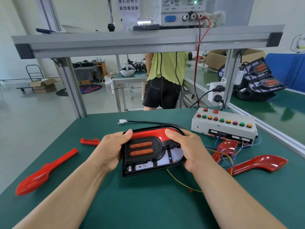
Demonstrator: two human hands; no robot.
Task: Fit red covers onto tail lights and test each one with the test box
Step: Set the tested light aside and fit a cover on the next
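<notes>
- While the green bench mat (148, 204) spreads all round the tail light (148, 156), its widest open stretch lies on the light's near side, crossed by both forearms. The left edge drops to the floor; the right edge meets an aluminium rail.
- Shelf beam (148, 42): spans overhead beyond the tail light.
- Test box (222, 128): right of and beyond the tail light, near but apart. Wires spill from its front toward the light.
- Tail light: tilted face-up toward the camera. Cannot tell whether its lower edge rests on the mat.
- Left hand (113, 149): clamped on the light's left side, thumb on top. Right hand (189, 149): clamped on the right end. Fingers behind the housing are hidden.
- Red cover (148, 133): along the light's top edge, both thumbs on it. Seating not discernible.
- Loose covers: one (44, 172) well left of the light, two (257, 164) (227, 146) to its right, partly under wires.
- White connector (123, 121): beyond the light, on a black cable.
</notes>
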